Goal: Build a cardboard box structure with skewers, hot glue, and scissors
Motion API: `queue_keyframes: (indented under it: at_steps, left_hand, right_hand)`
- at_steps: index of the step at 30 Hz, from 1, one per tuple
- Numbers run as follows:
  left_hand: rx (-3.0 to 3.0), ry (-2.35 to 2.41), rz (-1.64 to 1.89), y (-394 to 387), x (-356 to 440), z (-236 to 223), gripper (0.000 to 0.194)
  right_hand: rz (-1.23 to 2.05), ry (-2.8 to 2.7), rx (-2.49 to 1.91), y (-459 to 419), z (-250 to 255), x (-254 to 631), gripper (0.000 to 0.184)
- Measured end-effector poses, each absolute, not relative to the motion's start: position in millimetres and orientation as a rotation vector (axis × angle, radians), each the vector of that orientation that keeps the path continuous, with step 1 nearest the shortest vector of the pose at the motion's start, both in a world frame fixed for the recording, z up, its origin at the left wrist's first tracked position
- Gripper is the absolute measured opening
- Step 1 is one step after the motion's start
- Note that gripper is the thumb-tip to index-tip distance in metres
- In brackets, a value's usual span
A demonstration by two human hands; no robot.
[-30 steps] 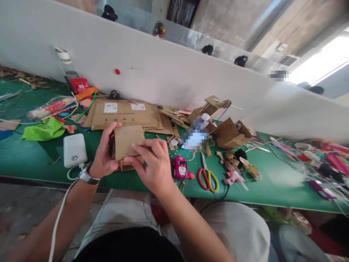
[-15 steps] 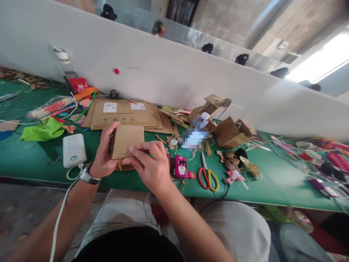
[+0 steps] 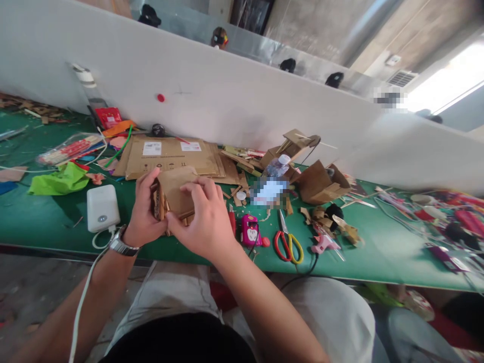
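My left hand point(image 3: 145, 212), with a watch on its wrist, is wrapped round the left side of some small brown cardboard pieces point(image 3: 176, 191) held together above the table. Corrugated edges show along their left side. A squarish piece lies uppermost. My right hand point(image 3: 202, 217) is closed on the same cardboard, its thumb at the near left corner and its fingertips on the upper face. The right hand hides much of the near side, so I cannot tell whether the pieces are stacked or joined as a box.
On the green table point(image 3: 363, 252) lie scissors point(image 3: 285, 239), a pink glue gun point(image 3: 325, 243), a magenta socket block point(image 3: 250, 231) and a white power bank point(image 3: 103, 207). Behind my hands are flat cardboard sheets point(image 3: 170, 160). An open cardboard box point(image 3: 321, 184) stands by a bottle point(image 3: 278, 167).
My right hand has shifted left and slightly up over the cardboard, its thumb moving to the near left corner. The upper piece now tilts differently. My left hand keeps its hold.
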State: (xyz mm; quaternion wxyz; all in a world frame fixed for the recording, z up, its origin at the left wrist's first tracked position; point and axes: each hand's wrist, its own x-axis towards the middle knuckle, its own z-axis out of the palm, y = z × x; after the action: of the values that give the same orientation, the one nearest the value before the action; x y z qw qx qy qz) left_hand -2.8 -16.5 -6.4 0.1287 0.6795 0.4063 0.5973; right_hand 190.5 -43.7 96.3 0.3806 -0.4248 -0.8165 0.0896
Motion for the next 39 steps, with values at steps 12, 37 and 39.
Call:
queue_keyframes:
  at_steps: [12, 37, 39]
  left_hand:
    - [1.837, 0.841, 1.653, -16, -9, 10, 0.105]
    - [1.619, 0.792, 1.658, -13, -8, 5, 0.085]
    - [1.632, 0.807, 1.674, -13, -7, 4, 0.083]
  right_hand:
    - [0.604, -2.536, -0.51, 22, 138, 240, 0.06]
    - [0.519, -2.662, -0.398, 44, 129, 229, 0.053]
    - [0.518, -2.654, -0.404, 44, 128, 230, 0.053]
